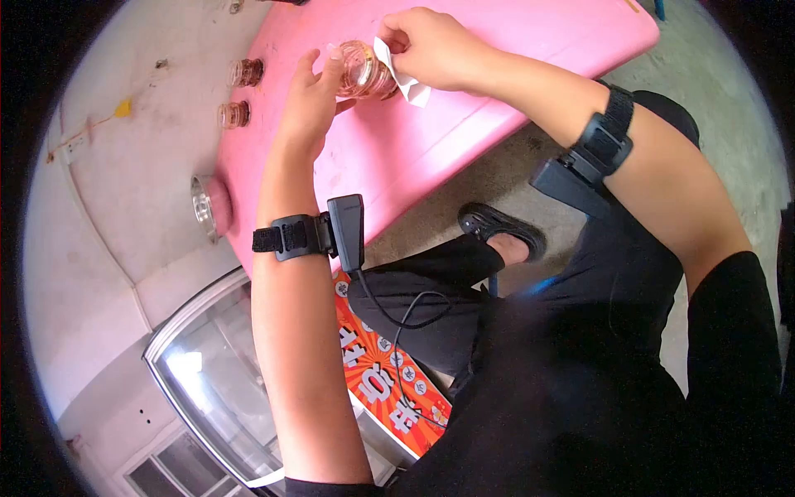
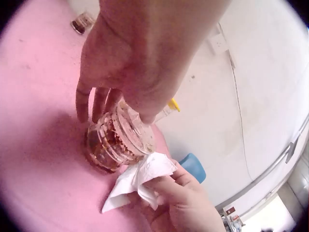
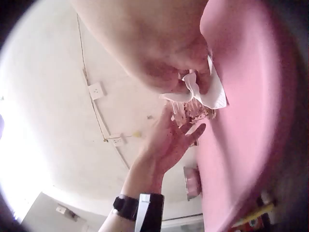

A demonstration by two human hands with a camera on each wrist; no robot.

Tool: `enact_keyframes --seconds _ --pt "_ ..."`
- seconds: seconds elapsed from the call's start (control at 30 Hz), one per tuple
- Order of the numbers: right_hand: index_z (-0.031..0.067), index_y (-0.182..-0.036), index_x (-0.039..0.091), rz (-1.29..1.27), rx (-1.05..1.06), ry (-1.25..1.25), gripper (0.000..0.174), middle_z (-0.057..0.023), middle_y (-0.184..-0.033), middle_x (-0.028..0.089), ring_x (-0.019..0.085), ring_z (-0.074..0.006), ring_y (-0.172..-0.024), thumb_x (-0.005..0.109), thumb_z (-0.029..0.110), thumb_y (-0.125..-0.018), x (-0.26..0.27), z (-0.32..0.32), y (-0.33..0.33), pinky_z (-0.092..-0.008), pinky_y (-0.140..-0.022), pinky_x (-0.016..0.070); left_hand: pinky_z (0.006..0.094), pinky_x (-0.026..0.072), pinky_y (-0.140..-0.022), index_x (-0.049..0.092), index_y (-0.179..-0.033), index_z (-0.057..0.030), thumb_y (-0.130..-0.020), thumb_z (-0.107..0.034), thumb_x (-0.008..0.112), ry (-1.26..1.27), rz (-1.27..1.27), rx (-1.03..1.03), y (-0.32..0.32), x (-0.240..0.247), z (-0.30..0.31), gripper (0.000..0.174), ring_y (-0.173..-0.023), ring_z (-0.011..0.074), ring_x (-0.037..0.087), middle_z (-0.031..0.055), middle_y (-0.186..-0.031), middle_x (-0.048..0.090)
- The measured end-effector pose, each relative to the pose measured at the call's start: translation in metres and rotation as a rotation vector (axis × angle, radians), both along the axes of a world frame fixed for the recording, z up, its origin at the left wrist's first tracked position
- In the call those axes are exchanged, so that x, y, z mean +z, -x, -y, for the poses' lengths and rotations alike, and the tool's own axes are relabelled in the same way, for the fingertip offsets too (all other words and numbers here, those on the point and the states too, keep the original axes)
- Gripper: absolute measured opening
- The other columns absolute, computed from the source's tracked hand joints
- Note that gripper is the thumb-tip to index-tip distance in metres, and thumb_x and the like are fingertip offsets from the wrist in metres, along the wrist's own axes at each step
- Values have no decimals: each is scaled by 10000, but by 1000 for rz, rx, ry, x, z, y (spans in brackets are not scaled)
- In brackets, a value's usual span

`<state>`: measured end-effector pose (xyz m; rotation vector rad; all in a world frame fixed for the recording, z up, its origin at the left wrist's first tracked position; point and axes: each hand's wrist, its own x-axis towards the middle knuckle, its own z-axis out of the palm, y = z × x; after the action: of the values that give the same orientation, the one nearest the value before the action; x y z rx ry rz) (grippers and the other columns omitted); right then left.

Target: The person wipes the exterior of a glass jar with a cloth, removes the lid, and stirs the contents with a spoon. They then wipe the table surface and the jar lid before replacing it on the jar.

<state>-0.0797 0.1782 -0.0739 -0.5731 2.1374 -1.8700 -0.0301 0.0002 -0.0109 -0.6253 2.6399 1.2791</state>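
On the pink table (image 1: 389, 153) stands a clear glass jar (image 1: 358, 70) with reddish-brown bits inside, best seen in the left wrist view. My left hand (image 1: 313, 103) is beside it, thumb at the upper rim and the other fingers spread fairly straight along its side. Pinched in my right hand (image 1: 435, 50) is a crumpled white tissue (image 1: 407, 83). This tissue lies against the jar's side, close to the rim. My right fingertips are partly hidden behind it in the head view.
Two smaller jars with dark contents, one (image 1: 246, 72) above another (image 1: 234, 114), stand along the wall side. A metal bowl (image 1: 211, 205) sits at the table's left edge. Below is a glass-fronted case (image 1: 211, 364) with a red printed panel (image 1: 389, 381).
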Motion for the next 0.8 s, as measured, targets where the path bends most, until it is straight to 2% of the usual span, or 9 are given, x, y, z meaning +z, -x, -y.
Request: enact_keyframes --seconds 0.07,0.13,0.3,0.4,0.47,0.6,0.7,0.73,0.8 --pt "-8 -913 709 -29 -29 3 175 -231 -892 724 727 -364 -843 675 140 -828 -9 13 12 -440 -769 573 430 535 -952 378 -1471 -25 -1053 -458 491 12 23 1 0 1 3 612 -1124 241 620 146 -1264 605" --pt "-8 -975 728 -248 -162 22 212 -243 -941 722 724 -373 -911 656 117 -821 -21 32 26 -438 -827 571 431 536 -950 386 -1465 -25 -1057 -449 486 30 48 17 -4 2 7 596 -1126 240 621 145 -1257 612" --pt "0 -1031 744 -253 -119 1 259 -250 -997 719 719 -361 -981 630 91 -818 -26 37 30 -423 -889 560 425 546 -939 416 -1446 -25 -1066 -443 462 16 41 25 -7 0 5 568 -1139 242 620 150 -1270 613" --pt "0 -981 750 -174 -75 -3 224 -250 -941 726 735 -354 -907 622 78 -815 -3 8 13 -425 -833 576 428 547 -939 422 -1443 -22 -1069 -449 448 37 34 42 -7 6 -2 569 -1138 240 618 145 -1276 607" --pt "6 -949 750 92 157 -6 202 -253 -883 725 742 -344 -812 613 57 -809 23 -19 1 -425 -757 588 429 547 -937 426 -1439 -20 -1069 -453 442 34 34 37 -6 4 -4 569 -1136 238 617 143 -1278 604" --pt "6 -922 745 -56 49 44 182 -252 -840 723 737 -339 -735 611 41 -804 -2 4 9 -422 -694 589 424 551 -922 445 -1416 -19 -1071 -463 431 28 32 22 -5 0 1 563 -1096 234 626 134 -1238 617" --pt "3 -950 751 -15 -33 6 202 -251 -883 728 744 -336 -803 622 54 -802 -12 22 24 -423 -746 589 415 553 -905 467 -1387 -20 -1069 -463 433 34 54 50 -7 -4 2 546 -1056 233 637 121 -1197 631" --pt "2 -970 752 -150 -97 34 218 -252 -905 728 744 -330 -841 625 58 -802 -23 34 30 -421 -773 587 415 553 -905 467 -1387 -20 -1069 -463 433 42 51 55 -8 -4 4 546 -1056 233 637 121 -1197 631" --pt "5 -1011 758 -231 -142 37 256 -250 -969 726 738 -325 -937 633 68 -796 -31 43 33 -414 -842 577 383 588 -807 394 -1446 34 -1046 -442 499 30 51 44 -10 -5 5 630 -1054 267 666 201 -1230 630"
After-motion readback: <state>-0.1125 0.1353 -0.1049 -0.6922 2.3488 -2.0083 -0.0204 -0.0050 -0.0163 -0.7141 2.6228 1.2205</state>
